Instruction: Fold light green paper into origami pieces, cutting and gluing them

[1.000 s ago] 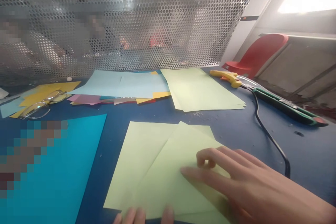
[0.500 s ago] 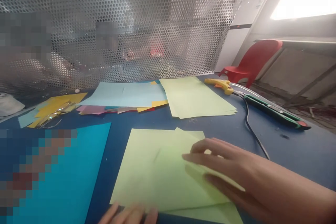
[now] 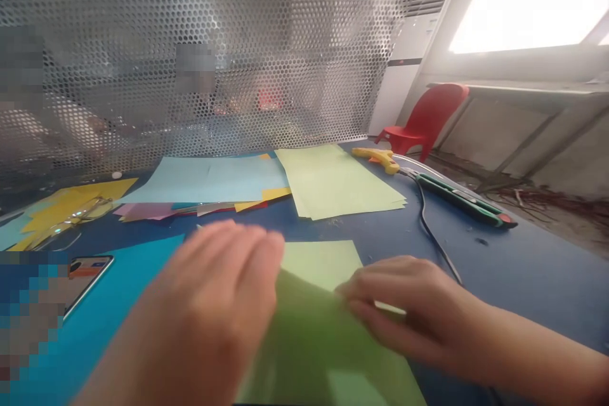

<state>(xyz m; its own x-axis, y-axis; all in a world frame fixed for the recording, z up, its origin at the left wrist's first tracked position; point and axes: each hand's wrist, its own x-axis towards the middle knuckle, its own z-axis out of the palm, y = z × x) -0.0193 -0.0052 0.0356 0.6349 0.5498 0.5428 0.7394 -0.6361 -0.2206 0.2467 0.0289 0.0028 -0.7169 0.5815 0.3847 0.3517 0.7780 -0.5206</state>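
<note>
Blue table (image 3: 528, 276) | green sheets (image 3: 321, 259) | teal sheet (image 3: 117, 298) | yellow tool (image 3: 378, 158) | cutter (image 3: 461, 198)

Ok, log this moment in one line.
left hand: hides front green paper's left part, contact unclear | right hand: at same paper, contact unclear | beyond: yellow glue gun, green cutter

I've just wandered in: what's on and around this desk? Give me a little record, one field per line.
Left hand: over the green paper, left part; contact unclear
Right hand: at its right side; grip unclear
Beyond: pale green sheets beside light blue paper
Right: yellow glue gun; green-and-black tool
Left: glasses on yellow paper; phone, partly pixelated, on blue sheet
Background: perforated metal screen; red chair
</note>
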